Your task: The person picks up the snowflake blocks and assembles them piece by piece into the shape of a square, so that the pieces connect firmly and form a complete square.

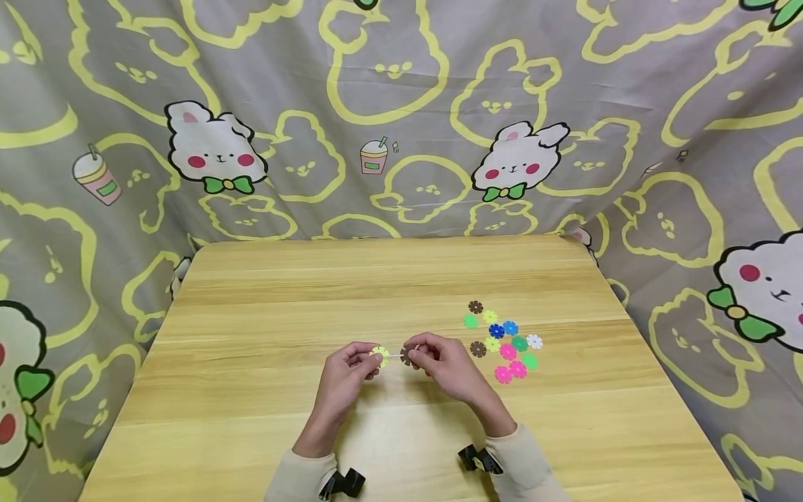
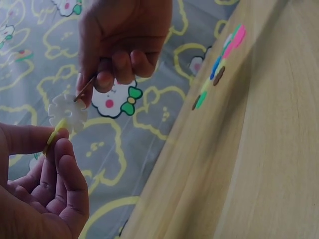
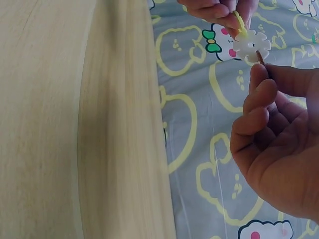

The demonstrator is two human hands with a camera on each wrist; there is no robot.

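Between thumb and fingers, my left hand pinches a yellow snowflake disc. My right hand pinches a brown snowflake disc the same way. A white snowflake disc bridges the two, seen edge-on in the head view and nearly face-on in both wrist views. Its notched rim meets the yellow disc on one side and the brown disc on the other. Fingers cover part of the yellow and brown discs, and how deep the slots sit cannot be made out. Both hands are above the wooden table.
Right of my hands lie several loose snowflake discs, among them a pink disc, a dark blue disc, a white disc and a brown disc. A patterned grey curtain hangs behind and beside the table.
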